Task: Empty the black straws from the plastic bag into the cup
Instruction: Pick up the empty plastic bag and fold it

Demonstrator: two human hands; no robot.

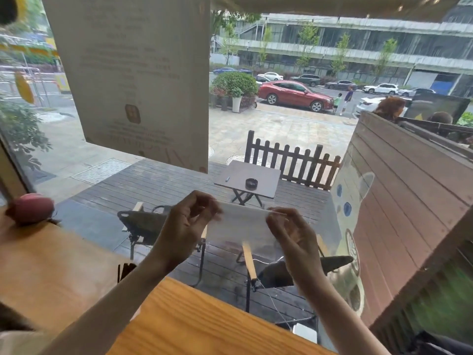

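Observation:
A clear plastic bag [243, 221] is stretched out in the air in front of the window, above the far edge of the wooden counter [194, 321]. My left hand [188, 226] pinches its left end and my right hand [291, 234] pinches its right end. The bag looks see-through and flat; I see no straws inside it. Some dark thin sticks [125, 271], maybe the black straws, poke up just behind my left forearm at the counter's far edge. No cup is visible.
A large window stands right behind the counter, with a paper notice [138, 78] stuck on it. A reddish round object [30, 207] sits on the counter at far left. Outside are folding chairs and a small table.

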